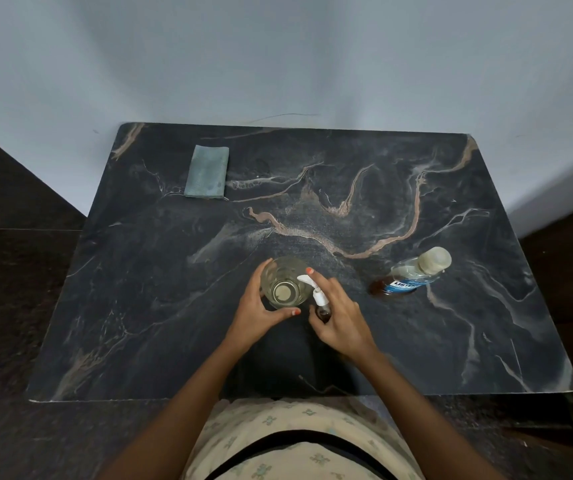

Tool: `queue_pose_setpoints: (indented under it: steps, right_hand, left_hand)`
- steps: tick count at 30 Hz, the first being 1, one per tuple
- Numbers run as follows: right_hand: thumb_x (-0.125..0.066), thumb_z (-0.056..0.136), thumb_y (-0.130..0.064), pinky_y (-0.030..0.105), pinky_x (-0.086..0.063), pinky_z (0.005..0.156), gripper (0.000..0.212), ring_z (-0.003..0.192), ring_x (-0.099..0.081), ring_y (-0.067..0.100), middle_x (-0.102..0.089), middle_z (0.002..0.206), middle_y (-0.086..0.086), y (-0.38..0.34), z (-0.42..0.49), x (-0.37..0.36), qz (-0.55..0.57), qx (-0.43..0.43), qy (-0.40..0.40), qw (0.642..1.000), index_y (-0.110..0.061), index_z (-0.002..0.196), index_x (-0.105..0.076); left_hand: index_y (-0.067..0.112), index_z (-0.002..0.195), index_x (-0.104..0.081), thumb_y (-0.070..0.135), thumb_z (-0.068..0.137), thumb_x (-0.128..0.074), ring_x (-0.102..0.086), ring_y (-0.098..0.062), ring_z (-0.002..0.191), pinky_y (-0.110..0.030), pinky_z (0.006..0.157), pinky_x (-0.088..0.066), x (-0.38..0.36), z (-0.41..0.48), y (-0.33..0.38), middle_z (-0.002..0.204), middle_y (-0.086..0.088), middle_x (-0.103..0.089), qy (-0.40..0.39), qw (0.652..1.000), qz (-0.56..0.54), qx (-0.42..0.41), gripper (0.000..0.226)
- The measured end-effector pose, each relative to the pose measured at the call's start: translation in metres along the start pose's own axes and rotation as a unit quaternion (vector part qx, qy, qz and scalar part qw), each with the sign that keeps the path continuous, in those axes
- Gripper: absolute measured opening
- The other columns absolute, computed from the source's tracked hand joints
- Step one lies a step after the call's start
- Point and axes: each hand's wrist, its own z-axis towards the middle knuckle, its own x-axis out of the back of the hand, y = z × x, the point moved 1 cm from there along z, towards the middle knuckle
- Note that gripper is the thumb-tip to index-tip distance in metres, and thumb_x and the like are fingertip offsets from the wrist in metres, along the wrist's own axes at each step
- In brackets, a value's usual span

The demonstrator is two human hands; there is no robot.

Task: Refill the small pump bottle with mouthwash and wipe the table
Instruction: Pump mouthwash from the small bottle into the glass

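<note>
A clear drinking glass [283,282] stands near the middle front of the dark marble table [416,341]. My left hand [261,315] grips the glass from its left and near side. Right beside it stands the small pump bottle [320,299] with a white pump head whose nozzle points over the glass rim. My right hand [338,317] holds this bottle, the index finger resting on top of the pump. To the right stands the large mouthwash bottle [413,275], with a blue label, a pale cap and a little amber liquid at its bottom.
A folded grey-green cloth [207,173] lies at the table's back left. A pale wall runs behind the table, and dark floor lies on both sides.
</note>
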Motion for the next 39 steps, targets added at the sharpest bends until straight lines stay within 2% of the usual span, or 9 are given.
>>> queue_pose_setpoints:
  steps: [4, 8, 11, 16, 21, 28, 32, 35, 39]
  right_hand:
    - [-0.061, 0.075, -0.008, 0.037, -0.052, 0.063, 0.063, 0.079, -0.051, 0.01, -0.054, 0.101, 0.003, 0.0007, -0.002, 0.0001, 0.025, 0.0, 0.023, 0.999, -0.037, 0.123, -0.033]
    - [-0.064, 0.073, -0.005, 0.039, -0.053, 0.062, 0.054, 0.079, -0.053, 0.01, -0.054, 0.099, 0.006, 0.0029, -0.004, 0.0009, 0.021, 0.01, 0.025, 0.999, -0.031, 0.114, -0.039]
    - [-0.064, 0.073, -0.005, 0.042, -0.054, 0.062, 0.057, 0.08, -0.058, 0.018, -0.054, 0.103, 0.007, 0.0029, -0.0051, 0.0009, 0.021, 0.011, 0.022, 0.999, -0.031, 0.117, -0.038]
    - [-0.063, 0.073, -0.003, 0.036, -0.053, 0.064, 0.067, 0.081, -0.059, 0.02, -0.054, 0.111, 0.006, 0.0023, -0.0078, 0.0027, 0.027, 0.006, 0.023, 0.999, -0.033, 0.125, -0.035]
    - [-0.065, 0.069, 0.002, 0.044, -0.054, 0.059, 0.052, 0.078, -0.06, 0.025, -0.056, 0.104, 0.012, 0.0041, -0.0095, 0.0033, 0.014, -0.003, 0.024, 1.0, -0.01, 0.116, -0.048]
    - [-0.063, 0.072, -0.003, 0.029, -0.049, 0.066, 0.065, 0.084, -0.051, 0.008, -0.055, 0.11, 0.001, 0.0032, -0.0099, 0.0053, 0.028, -0.012, 0.04, 0.999, -0.034, 0.123, -0.036]
    - [-0.065, 0.071, -0.002, 0.036, -0.052, 0.063, 0.062, 0.083, -0.058, 0.018, -0.056, 0.107, 0.006, 0.003, -0.01, 0.005, 0.012, -0.004, 0.037, 0.999, -0.031, 0.118, -0.036]
    - [-0.067, 0.07, 0.001, 0.033, -0.05, 0.062, 0.061, 0.078, -0.06, 0.022, -0.057, 0.1, 0.008, 0.002, -0.0096, 0.0042, -0.005, 0.008, 0.031, 0.999, -0.031, 0.113, -0.037]
    - [-0.065, 0.071, 0.0, 0.041, -0.053, 0.07, 0.06, 0.09, -0.061, 0.026, -0.058, 0.109, 0.009, 0.0023, -0.0099, 0.0035, 0.02, -0.005, 0.046, 0.999, -0.022, 0.122, -0.043]
  left_hand:
    - [0.048, 0.128, -0.03, 0.02, 0.058, -0.086, -0.044, -0.006, 0.125, -0.031, 0.105, -0.037, 0.0001, 0.0002, -0.0005, 0.137, 0.009, -0.044, 0.001, 1.0, 0.005, -0.001, 0.094]
    - [0.048, 0.128, -0.03, 0.022, 0.057, -0.086, -0.044, -0.005, 0.124, -0.032, 0.105, -0.038, 0.0005, 0.0, -0.0002, 0.136, 0.011, -0.044, 0.0, 1.0, 0.006, 0.003, 0.094]
    - [0.041, 0.131, -0.03, 0.02, 0.058, -0.085, -0.044, -0.005, 0.125, -0.032, 0.106, -0.037, 0.0003, -0.0004, 0.0007, 0.137, 0.008, -0.044, -0.002, 1.0, 0.006, 0.006, 0.094]
    - [0.031, 0.135, -0.03, 0.017, 0.058, -0.085, -0.043, -0.006, 0.125, -0.033, 0.106, -0.037, 0.0001, -0.0011, 0.0021, 0.137, 0.007, -0.044, -0.005, 1.0, 0.004, 0.006, 0.095]
    - [0.044, 0.129, -0.03, 0.019, 0.059, -0.085, -0.042, 0.001, 0.124, -0.025, 0.104, -0.037, 0.0004, -0.0015, 0.0039, 0.136, 0.013, -0.043, -0.006, 1.0, 0.007, 0.007, 0.093]
    - [0.043, 0.129, -0.03, 0.025, 0.057, -0.085, -0.043, -0.001, 0.124, -0.021, 0.101, -0.037, 0.0001, -0.0016, 0.0053, 0.136, 0.012, -0.043, -0.002, 1.0, 0.006, 0.007, 0.093]
    - [0.039, 0.13, -0.031, 0.018, 0.057, -0.086, -0.043, -0.005, 0.125, -0.027, 0.102, -0.038, 0.0003, -0.001, 0.005, 0.136, 0.009, -0.043, -0.002, 1.0, 0.007, 0.006, 0.093]
    - [0.039, 0.13, -0.031, 0.018, 0.058, -0.085, -0.043, -0.006, 0.125, -0.03, 0.104, -0.039, 0.0005, -0.0012, 0.0053, 0.137, 0.008, -0.043, -0.002, 1.0, 0.01, 0.008, 0.093]
    - [0.03, 0.134, -0.031, 0.015, 0.058, -0.085, -0.043, -0.008, 0.126, -0.035, 0.106, -0.038, 0.0, -0.0012, 0.0057, 0.137, 0.006, -0.043, 0.0, 1.0, 0.012, 0.009, 0.094]
